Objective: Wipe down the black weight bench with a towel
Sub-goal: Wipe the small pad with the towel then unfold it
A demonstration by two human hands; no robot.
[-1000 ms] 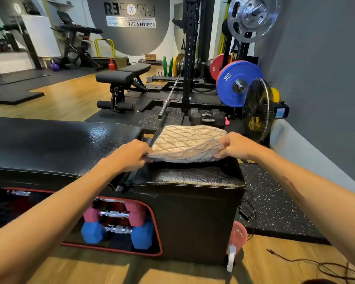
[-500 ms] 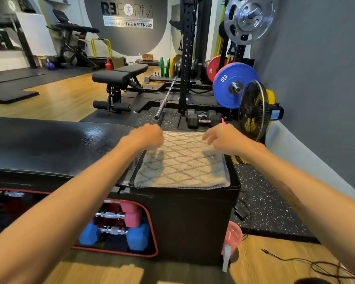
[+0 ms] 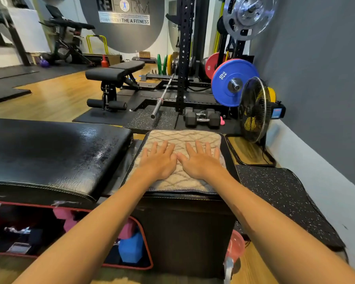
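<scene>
both hands flat — left hand [image 3: 159, 160] and right hand [image 3: 199, 160] with fingers spread, gripping nothing, pressing the beige patterned towel [image 3: 182, 138] spread on the black weight bench's small end pad [image 3: 226, 152]. best wiped with even pressure, long overlapping strokes — then onto the long seat pad [image 3: 55, 152].

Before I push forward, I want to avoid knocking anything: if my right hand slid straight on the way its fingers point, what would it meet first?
The right hand lies flat on the beige diamond-patterned towel. Straight ahead it would pass the towel's far edge, then leave the black padded bench. Beyond that, probably the black hex dumbbells on the floor, lower down; depth is unclear.
</scene>
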